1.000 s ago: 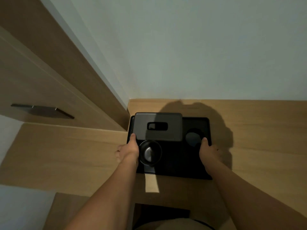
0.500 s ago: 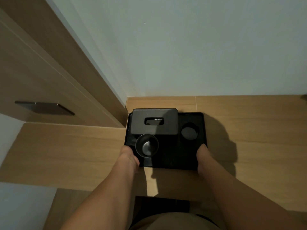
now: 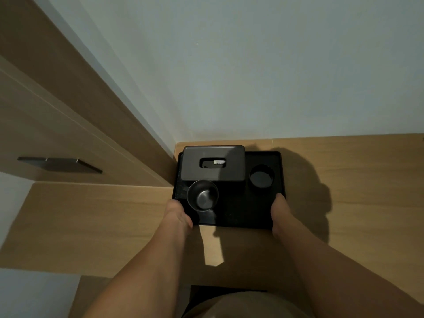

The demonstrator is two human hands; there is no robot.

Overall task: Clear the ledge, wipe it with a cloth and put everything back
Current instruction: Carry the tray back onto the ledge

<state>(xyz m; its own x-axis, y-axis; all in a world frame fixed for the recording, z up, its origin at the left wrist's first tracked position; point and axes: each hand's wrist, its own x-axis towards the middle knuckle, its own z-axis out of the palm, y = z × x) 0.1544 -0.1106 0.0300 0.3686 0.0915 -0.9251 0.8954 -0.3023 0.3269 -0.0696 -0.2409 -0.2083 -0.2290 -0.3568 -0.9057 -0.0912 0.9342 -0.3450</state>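
Note:
A black tray [image 3: 238, 214] sits on the wooden ledge [image 3: 344, 191], pushed into the corner by the wall. On it stand a dark tissue box [image 3: 213, 162] at the back left, a dark bowl [image 3: 202, 198] with a shiny inside at the front left, and a round black cup [image 3: 261, 176] at the right. My left hand [image 3: 177, 213] grips the tray's front left corner. My right hand [image 3: 280, 213] grips its front right edge, thumb on the rim. The fingers of both hands are hidden under the tray.
A wooden cabinet with a dark flat handle [image 3: 59, 165] rises at the left, right beside the tray. A pale wall [image 3: 252, 76] stands behind the ledge. Bare wood stretches to the right of the tray and to the left in front.
The tray has slid back toward the wall and into the corner. Both hands have shifted from its sides to its front corners.

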